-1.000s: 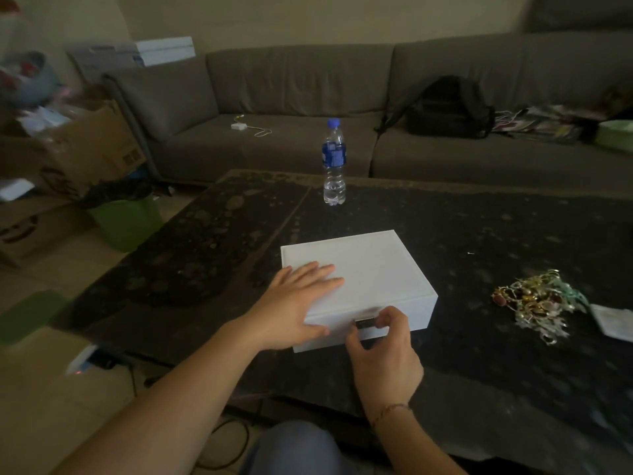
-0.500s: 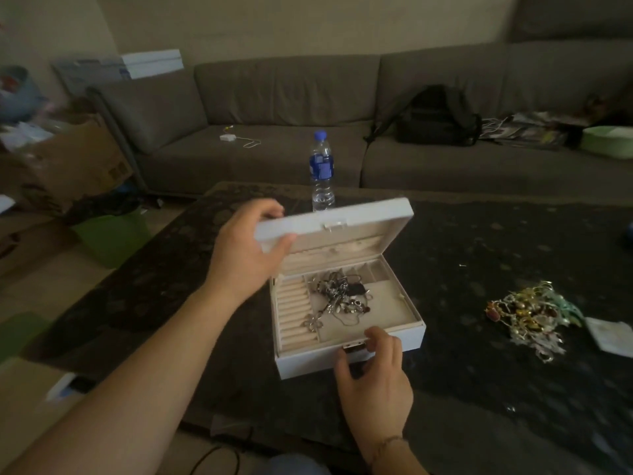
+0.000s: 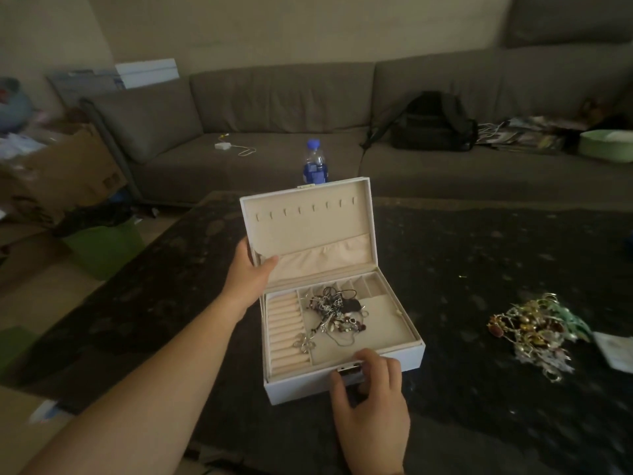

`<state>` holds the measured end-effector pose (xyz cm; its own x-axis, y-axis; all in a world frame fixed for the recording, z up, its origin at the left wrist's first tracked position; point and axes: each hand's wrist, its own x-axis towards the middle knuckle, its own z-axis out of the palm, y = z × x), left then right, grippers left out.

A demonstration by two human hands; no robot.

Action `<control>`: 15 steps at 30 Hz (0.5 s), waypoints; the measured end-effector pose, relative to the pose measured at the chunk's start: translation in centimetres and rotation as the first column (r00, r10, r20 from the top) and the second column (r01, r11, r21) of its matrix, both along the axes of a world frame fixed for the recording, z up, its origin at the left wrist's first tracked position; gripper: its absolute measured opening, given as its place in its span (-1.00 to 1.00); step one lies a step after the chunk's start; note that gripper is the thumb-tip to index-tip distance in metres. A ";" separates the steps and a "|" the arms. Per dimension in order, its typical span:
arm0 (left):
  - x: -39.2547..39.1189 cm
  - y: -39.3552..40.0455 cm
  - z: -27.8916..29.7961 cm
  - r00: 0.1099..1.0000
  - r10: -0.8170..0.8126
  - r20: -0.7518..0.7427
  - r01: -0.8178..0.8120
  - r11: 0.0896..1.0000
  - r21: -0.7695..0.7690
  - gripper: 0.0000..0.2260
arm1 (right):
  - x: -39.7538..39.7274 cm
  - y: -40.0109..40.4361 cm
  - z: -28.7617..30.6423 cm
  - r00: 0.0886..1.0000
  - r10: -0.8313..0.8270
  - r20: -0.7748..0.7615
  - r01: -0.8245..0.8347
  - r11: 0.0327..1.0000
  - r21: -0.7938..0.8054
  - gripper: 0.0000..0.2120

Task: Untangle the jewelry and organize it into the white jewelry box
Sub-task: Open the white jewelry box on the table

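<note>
The white jewelry box [image 3: 404,358] stands on the dark table with its lid [image 3: 308,228] raised nearly upright. My left hand [image 3: 248,274] grips the lid's left edge, thumb on the beige lining. My right hand [image 3: 371,402] holds the box's front wall at the metal clasp, fingers curled over the rim. Inside, a tangled clump of silver and dark jewelry [image 3: 337,311] lies over the compartments beside the ring rolls. A second tangled pile of gold, brown and green jewelry [image 3: 536,332] lies on the table to the right.
A water bottle [image 3: 314,164] stands behind the lid. A white paper [image 3: 615,349] lies by the right pile. The grey sofa [image 3: 274,132] carries a black backpack [image 3: 433,123]. Cardboard boxes [image 3: 65,169] and a green bin [image 3: 102,248] sit on the floor left.
The box went from closed to fully open: my left hand lifted the lid back to nearly upright while my right hand stayed at the front clasp. The tangled jewelry inside came into view.
</note>
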<state>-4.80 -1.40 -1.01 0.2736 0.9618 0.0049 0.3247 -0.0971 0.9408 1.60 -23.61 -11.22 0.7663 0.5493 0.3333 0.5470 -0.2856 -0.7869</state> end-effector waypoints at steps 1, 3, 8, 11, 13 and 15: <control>-0.3 -0.2 -0.8 1.000 -0.012 -0.028 0.011 1.000 -0.028 -0.44 | 0.0 -0.1 0.1 1.000 0.011 -0.008 -0.011 1.000 0.013 -0.53; -1.0 -0.9 -2.2 0.997 -0.047 -0.060 0.042 0.996 -0.079 -0.51 | 0.0 -0.6 0.5 0.999 0.037 -0.020 -0.036 0.998 0.044 -0.47; -2.0 -1.7 -4.2 0.992 -0.056 -0.112 0.046 0.995 -0.094 -0.74 | 4.1 -2.3 2.2 0.992 0.049 0.117 -0.013 0.958 -0.287 -0.44; -1.9 -1.2 -4.1 0.977 -0.048 -0.209 0.050 0.999 0.007 -0.76 | 5.7 -2.4 2.9 0.987 0.025 0.161 0.042 0.916 -0.399 -0.49; -1.7 -0.6 -4.1 0.973 -0.014 -0.232 0.029 0.998 0.060 -0.76 | 5.4 -1.6 3.1 0.982 0.021 0.186 0.059 0.908 -0.415 -0.50; -1.6 -0.2 -4.0 0.976 0.048 -0.211 -0.034 0.997 0.070 -0.77 | 4.8 -0.5 3.0 0.975 0.040 0.219 0.055 0.911 -0.410 -0.49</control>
<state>-6.43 -1.58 -4.97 0.2355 0.9718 0.0144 0.5217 -0.1389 0.8417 6.44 -24.16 -8.18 0.7054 0.6678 0.2375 0.6871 -0.5621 -0.4602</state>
